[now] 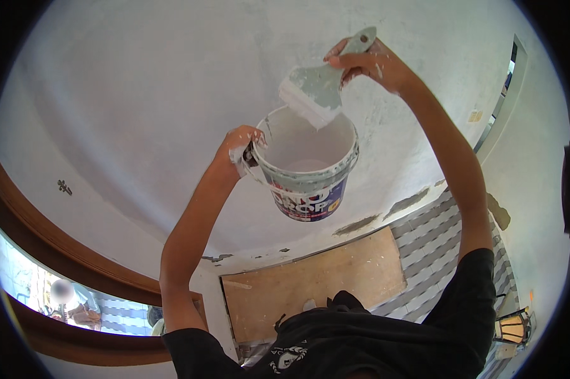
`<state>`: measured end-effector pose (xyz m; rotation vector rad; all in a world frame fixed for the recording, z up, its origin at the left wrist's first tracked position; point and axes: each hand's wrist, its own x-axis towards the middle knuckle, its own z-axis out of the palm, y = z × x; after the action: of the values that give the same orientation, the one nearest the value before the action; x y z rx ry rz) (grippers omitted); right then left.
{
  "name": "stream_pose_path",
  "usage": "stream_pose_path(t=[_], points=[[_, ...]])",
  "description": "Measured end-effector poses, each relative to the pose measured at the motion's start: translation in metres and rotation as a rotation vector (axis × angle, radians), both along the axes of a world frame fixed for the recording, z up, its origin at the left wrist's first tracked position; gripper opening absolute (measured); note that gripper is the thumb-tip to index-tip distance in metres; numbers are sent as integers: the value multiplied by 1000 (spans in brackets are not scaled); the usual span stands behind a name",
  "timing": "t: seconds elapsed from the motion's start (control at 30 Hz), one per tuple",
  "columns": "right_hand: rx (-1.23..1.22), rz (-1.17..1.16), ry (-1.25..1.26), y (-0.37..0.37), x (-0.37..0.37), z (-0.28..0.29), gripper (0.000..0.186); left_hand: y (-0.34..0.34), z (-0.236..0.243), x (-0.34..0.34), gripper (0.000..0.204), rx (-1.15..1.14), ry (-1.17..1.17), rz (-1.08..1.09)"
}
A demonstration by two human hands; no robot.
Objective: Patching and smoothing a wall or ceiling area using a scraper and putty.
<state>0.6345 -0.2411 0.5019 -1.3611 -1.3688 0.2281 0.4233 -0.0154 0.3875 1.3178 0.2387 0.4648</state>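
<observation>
Holding a bucket [309, 205] up in front of a white wall [171, 82], well above the floor, with the left hand [242, 144] clamped on the left edge of its rim; cannot tell exactly how the fingers lie there, being partly hidden behind a dark patch; smeared with white across the knuckles and wrist. Gripping a wide paintbrush [323, 87] in the right hand [370, 65], with thumb and fingers closed together around the base of its pale handle; pointing the handle's holed end up and to the right, and the white-coated bristles [307, 108] down and to the left, over the far edge of the bucket's rim; cannot tell whether touching that rim.

Seen inside the bucket, pale paint [302, 165] low between whitish walls; hanging in a curve under the near edge of the rim, a white bail handle [269, 184]; lying below on the tiled floor [427, 243], along the wall's chipped bottom edge, a brown board [323, 268]; standing near the floor's right edge, a lantern-like lamp [512, 328]; curving along the left, a brown wooden frame [64, 243], with a person [83, 309] visible beyond.
</observation>
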Motion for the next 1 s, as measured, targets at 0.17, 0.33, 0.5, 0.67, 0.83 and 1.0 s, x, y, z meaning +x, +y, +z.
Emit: stream_pose_path(t=[0.17,0.33,0.5,0.67,0.83,1.0], points=[[-20,16,-36,27,21,24,30,19,13,14,15,-4,132,18],[25,14,-137,54,46,43,33,31,-2,21,14,-40,49,43],[102,-9,-402,77,56,61,30,34,-17,25,13,-30,115,114],[149,-97,-657,95,56,70,28,25,-24,26,14,-45,103,170],[1,-122,-758,97,46,99,25,23,-26,24,15,-9,158,243],[-5,-63,-803,93,43,134,28,20,-28,20,11,-23,100,279]])
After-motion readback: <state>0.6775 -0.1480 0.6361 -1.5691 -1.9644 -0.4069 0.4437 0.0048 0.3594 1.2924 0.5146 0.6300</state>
